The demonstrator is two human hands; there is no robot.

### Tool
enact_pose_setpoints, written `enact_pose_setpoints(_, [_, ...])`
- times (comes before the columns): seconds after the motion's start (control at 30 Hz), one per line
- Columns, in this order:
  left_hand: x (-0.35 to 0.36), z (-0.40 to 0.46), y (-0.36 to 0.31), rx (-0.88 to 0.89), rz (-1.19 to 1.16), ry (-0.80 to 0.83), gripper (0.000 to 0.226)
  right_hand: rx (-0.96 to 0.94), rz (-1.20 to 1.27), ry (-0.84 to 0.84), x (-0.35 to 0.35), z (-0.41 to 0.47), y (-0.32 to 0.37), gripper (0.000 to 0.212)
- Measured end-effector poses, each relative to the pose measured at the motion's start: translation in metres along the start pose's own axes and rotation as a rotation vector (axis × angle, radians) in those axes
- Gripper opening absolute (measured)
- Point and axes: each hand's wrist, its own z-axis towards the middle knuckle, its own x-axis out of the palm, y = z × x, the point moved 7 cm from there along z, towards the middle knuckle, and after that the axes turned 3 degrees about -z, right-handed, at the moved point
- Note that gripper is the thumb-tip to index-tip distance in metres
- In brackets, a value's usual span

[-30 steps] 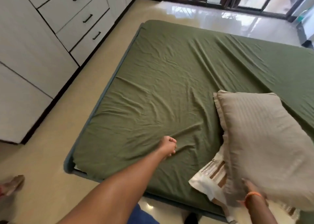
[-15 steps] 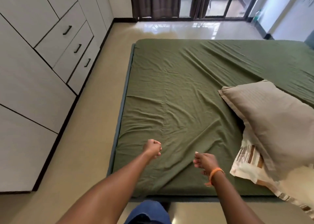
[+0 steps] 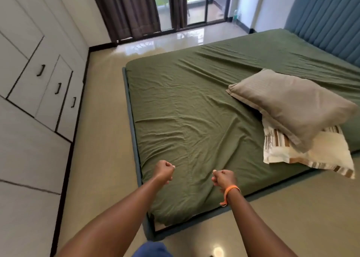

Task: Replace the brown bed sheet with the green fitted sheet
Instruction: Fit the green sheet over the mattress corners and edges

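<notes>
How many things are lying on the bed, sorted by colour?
Green fitted sheet: 1
Grey pillow: 1
White pillow with brown stripes: 1
Total: 3

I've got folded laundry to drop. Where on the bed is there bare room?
The green fitted sheet lies bare from the bed's left edge to the grey pillow. It is crowded at the near right, where that pillow overlaps the striped pillow.
</notes>
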Motion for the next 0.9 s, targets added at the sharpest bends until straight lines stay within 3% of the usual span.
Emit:
enact_pose_setpoints(0.1, [-0.022, 0.010, -0.012, 0.262, 0.359, 0.050, 0.008, -0.083, -0.087, -0.121, 0.008, -0.004, 0.011, 0.029])
enact_pose_setpoints(0.23, [-0.043, 0.052, -0.022, 0.542, 0.781, 0.142, 0.026, -0.149, -0.169, -0.202, 0.048, 0.000, 0.036, 0.020])
enact_pose_setpoints(0.4, [-0.056, 0.163, -0.022, 0.755, 0.926, 0.260, 0.032, -0.116, -0.168, -0.264, 0.156, 0.059, 0.054, 0.016])
enact_pose_setpoints(0.6, [-0.054, 0.301, 0.022, 0.882, 1.095, 0.426, 0.032, -0.028, -0.199, -0.442, 0.303, 0.121, 0.039, 0.023])
enact_pose_setpoints(0.67, [-0.046, 0.333, 0.049, 0.960, 1.208, 0.459, 0.039, -0.009, -0.324, -0.456, 0.348, 0.135, 0.020, 0.029])
enact_pose_setpoints(0.77, [-0.028, 0.354, 0.089, 1.166, 1.297, 0.541, 0.067, -0.045, -0.605, -0.503, 0.388, 0.141, 0.002, 0.023])
enact_pose_setpoints(0.8, [-0.022, 0.356, 0.100, 1.235, 1.289, 0.554, 0.066, -0.069, -0.664, -0.539, 0.395, 0.143, -0.001, 0.030])
enact_pose_setpoints(0.9, [-0.018, 0.352, 0.112, 1.413, 1.106, 0.573, 0.031, -0.142, -0.784, -0.675, 0.401, 0.142, -0.001, 0.037])
